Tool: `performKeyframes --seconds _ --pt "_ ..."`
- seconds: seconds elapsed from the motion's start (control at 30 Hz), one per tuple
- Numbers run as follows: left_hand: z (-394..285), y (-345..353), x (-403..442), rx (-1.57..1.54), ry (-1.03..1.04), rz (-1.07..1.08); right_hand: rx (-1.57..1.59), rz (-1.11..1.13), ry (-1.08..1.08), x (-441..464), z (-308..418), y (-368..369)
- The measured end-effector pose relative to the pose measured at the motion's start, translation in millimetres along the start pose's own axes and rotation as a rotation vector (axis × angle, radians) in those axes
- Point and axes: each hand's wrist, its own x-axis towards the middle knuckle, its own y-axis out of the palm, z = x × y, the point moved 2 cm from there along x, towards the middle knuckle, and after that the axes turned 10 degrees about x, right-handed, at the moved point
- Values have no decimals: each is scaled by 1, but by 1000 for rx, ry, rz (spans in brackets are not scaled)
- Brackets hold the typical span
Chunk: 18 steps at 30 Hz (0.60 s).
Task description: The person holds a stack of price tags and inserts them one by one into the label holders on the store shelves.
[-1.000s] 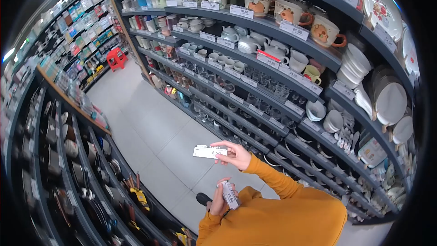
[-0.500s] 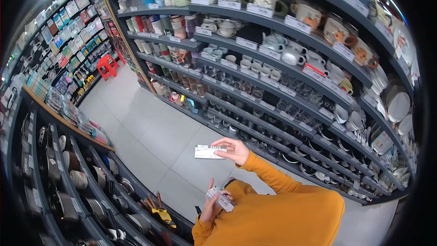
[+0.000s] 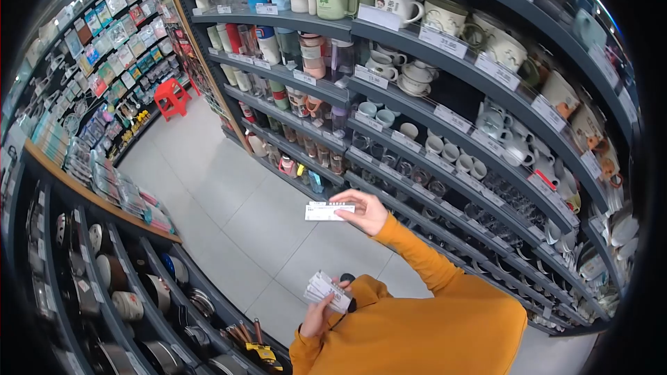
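Between the thumb and fingers of my right hand [image 3: 365,213] is a white price label [image 3: 321,213] with a dark strip along its top edge. It is held out level over the aisle floor, in front of the mug shelves. Lower down, close to my body, my left hand [image 3: 318,317] grips a fanned stack of price labels [image 3: 329,293]. Printed figures show on the top label, too small to read surely. Both hands are closed on what they carry, and neither touches a shelf.
A long shelf unit [image 3: 445,114] on the right carries mugs, teapots, cups and glasses, with price labels along its edges. Pans and pots [image 3: 127,305] fill the shelves at lower left. A red stool [image 3: 171,99] stands on the grey tiled floor [image 3: 229,194] farther down the aisle.
The view has moved closer to the mug shelves. My right hand has risen slightly with its label. In my left hand the label stack is now more fanned out.
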Motion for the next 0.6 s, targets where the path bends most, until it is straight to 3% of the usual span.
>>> performKeyframes --seconds 0.27,0.33,0.47,0.6 --pt "-101 -17 123 0 -33 194 -174 -254 -227 80 73 -44" --pt "-125 -25 152 3 -50 275 -329 -336 -283 104 105 -48" --pt "-189 -42 201 131 -104 487 -878 -423 -595 163 193 -28" --pt "-246 -76 237 152 -127 551 -1221 -514 -777 247 253 -32"
